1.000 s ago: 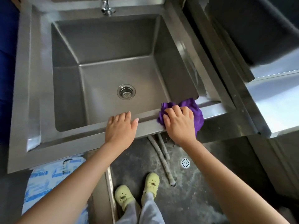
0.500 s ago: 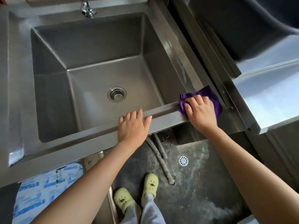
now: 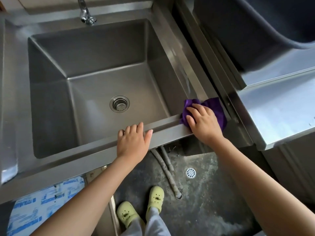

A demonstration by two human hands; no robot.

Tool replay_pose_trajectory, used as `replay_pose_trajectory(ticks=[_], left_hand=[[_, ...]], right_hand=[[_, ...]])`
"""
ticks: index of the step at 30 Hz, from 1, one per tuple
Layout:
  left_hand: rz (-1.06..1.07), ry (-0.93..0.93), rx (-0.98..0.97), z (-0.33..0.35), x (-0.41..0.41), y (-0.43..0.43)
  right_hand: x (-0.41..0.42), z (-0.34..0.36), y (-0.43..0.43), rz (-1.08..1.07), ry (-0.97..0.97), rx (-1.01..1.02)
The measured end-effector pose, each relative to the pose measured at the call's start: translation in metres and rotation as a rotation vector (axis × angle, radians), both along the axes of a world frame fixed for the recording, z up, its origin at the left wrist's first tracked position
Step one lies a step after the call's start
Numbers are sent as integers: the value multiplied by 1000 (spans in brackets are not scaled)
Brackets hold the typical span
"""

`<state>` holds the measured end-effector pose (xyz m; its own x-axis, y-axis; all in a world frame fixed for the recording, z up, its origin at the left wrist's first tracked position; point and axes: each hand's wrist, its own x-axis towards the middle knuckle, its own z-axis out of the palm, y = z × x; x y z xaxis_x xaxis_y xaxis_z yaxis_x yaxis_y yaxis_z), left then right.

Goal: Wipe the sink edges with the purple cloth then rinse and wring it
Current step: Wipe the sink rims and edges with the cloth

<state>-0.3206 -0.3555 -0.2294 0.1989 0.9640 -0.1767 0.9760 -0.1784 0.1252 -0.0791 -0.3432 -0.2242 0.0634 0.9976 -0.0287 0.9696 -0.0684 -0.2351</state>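
A deep stainless steel sink fills the view, dry inside, with a round drain strainer in its floor. The purple cloth lies bunched on the sink's front right corner. My right hand presses flat on top of the cloth, fingers spread toward the basin. My left hand rests palm down on the front rim, to the left of the cloth, holding nothing. The tap hangs at the back rim with no water running.
A second steel counter stands close on the right, with a dark basin above it. Below the rim are grey hoses, a floor drain and my feet in pale green clogs. Blue-printed film covers the lower left.
My right hand has slid the purple cloth rightward along the front rim to the front right corner. My left hand has stayed resting on the front rim.
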Motion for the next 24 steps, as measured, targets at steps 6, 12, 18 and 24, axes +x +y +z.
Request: replay_pose_trajectory(ticks=[6, 12, 18, 24], left_hand=[[3, -35, -87, 7, 17, 7], [133, -763, -307, 38, 76, 25], [725, -1573, -597, 46, 127, 61], [847, -1461, -295, 33, 126, 107]], right_hand=[[6, 0, 14, 2, 55, -20], [-4, 14, 25, -276, 574, 132], [-36, 46, 24, -276, 1214, -4], [33, 25, 28, -35, 328, 70]])
